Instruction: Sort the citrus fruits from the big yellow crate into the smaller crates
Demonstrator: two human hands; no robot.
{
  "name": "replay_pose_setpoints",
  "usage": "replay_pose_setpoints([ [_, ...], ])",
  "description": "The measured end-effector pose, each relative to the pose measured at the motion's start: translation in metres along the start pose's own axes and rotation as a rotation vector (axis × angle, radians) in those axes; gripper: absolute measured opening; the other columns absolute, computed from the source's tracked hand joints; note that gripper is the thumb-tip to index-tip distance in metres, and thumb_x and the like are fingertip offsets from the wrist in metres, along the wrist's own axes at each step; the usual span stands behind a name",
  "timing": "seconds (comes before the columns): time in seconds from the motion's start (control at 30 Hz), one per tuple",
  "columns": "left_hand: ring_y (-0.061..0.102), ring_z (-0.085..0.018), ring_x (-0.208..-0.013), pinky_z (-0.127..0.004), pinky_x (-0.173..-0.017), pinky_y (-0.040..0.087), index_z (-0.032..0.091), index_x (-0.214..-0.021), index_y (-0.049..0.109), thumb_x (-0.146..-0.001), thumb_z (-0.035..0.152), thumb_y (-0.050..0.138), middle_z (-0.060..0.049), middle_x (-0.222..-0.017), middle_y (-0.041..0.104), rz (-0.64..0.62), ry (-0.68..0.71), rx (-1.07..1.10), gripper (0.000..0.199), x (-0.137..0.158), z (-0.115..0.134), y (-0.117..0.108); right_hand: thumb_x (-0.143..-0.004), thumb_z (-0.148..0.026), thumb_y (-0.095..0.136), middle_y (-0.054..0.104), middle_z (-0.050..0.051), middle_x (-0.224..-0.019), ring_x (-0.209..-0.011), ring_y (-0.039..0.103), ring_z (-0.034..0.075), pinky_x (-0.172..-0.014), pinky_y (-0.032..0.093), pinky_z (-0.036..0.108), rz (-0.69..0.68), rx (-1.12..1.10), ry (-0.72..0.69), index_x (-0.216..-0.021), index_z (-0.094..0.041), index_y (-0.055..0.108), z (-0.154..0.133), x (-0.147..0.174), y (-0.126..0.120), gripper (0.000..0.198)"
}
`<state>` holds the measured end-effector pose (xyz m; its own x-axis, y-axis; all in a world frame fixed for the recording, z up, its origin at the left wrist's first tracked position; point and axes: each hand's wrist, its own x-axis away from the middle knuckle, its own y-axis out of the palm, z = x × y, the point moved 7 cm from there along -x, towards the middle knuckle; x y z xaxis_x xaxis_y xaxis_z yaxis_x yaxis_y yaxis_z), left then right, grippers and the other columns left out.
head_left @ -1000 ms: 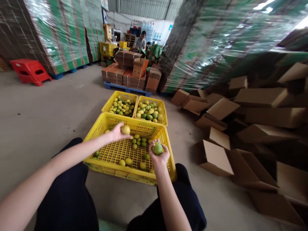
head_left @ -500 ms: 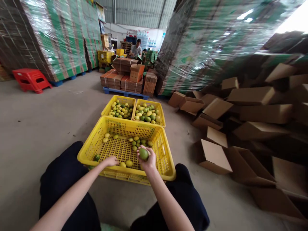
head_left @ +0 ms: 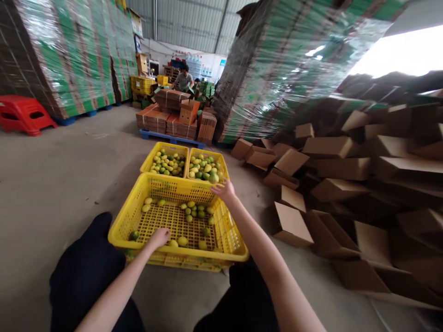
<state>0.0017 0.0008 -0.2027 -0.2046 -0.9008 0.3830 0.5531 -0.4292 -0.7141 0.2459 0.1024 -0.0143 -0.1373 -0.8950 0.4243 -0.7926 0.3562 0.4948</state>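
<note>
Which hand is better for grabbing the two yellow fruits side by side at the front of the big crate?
Probably the left hand: it is at the crate's front, close beside the yellow fruits. The right hand is farther away, near the back right corner, by a green fruit.

1. A fruit-packing area in a warehouse, its bare, dull grey floor running back toward corrugated metal panels high at the rear.
2. Tall film-wrapped stacks in green and brown flank the space, one at left and one at right (a red plastic stool stands near the left one).
3. Bundles of flattened cartons sit on a blue pallet before a person; opened cardboard boxes lie heaped at right.
4. Slotted yellow crates on the ground hold green and yellow fruit.
</note>
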Motion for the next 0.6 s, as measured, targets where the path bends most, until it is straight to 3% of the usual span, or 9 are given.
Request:
replay_pose_setpoints([
  [0.07, 0.068, -0.019, -0.093, -0.024, -0.076, 0.043, 0.017, -0.088, 0.069, -0.093, 0.016, 0.044, -0.008, -0.098, 0.075, 0.005, 0.01, -0.037, 0.026, 0.001, 0.002, -0.001, -0.098, -0.037, 0.054, 0.062, 0.01, -0.121, -0.1, 0.065, 0.021, -0.081, 0.058, 0.039, 0.114, -0.005, 0.024, -0.125, -0.016, 0.057, -0.024, -0.01, -0.015, 0.034],
  [0.13, 0.068, -0.019, -0.092, -0.025, -0.075, 0.043, 0.018, -0.088, 0.07, -0.093, 0.017, 0.044, -0.007, -0.096, 0.075, 0.011, 0.021, -0.071, 0.026, 0.002, 0.004, -0.002, -0.101, -0.03, 0.041, 0.063, 0.012, -0.11, -0.092, 0.068, 0.021, -0.07, 0.059, 0.034, 0.173, -0.006, 0.063, -0.117, -0.014, 0.057, -0.024, -0.005, -0.035, 0.027],
  [0.37, 0.068, -0.02, -0.091, -0.026, -0.075, 0.043, 0.018, -0.091, 0.07, -0.094, 0.019, 0.042, -0.008, -0.097, 0.075, -0.01, 0.058, -0.15, 0.028, 0.004, 0.004, 0.0, -0.089, -0.009, 0.04, 0.065, 0.007, -0.076, -0.064, 0.068, 0.019, -0.054, 0.055, 0.028, 0.24, 0.013, 0.223, -0.091, -0.018, 0.056, 0.048, 0.032, -0.103, 0.019],
  [0.5, 0.067, -0.019, -0.092, -0.026, -0.076, 0.044, 0.017, -0.096, 0.069, -0.098, 0.02, 0.035, -0.008, -0.099, 0.075, -0.048, 0.125, -0.206, 0.034, 0.006, 0.007, 0.0, -0.085, -0.007, 0.041, 0.064, 0.003, -0.066, -0.053, 0.063, 0.016, -0.05, 0.052, 0.025, 0.22, -0.016, 0.262, -0.083, -0.021, 0.055, 0.062, 0.031, -0.11, 0.02],
  [0.6, 0.067, -0.018, -0.089, -0.024, -0.076, 0.044, 0.019, -0.098, 0.07, -0.1, 0.031, 0.039, -0.005, -0.096, 0.075, -0.167, 0.27, -0.237, 0.033, -0.001, 0.017, -0.002, -0.082, -0.008, 0.046, 0.067, 0.004, -0.066, -0.055, 0.064, 0.016, -0.052, 0.054, 0.025, 0.157, -0.053, 0.288, -0.081, -0.021, 0.058, 0.063, 0.031, -0.107, 0.018],
])
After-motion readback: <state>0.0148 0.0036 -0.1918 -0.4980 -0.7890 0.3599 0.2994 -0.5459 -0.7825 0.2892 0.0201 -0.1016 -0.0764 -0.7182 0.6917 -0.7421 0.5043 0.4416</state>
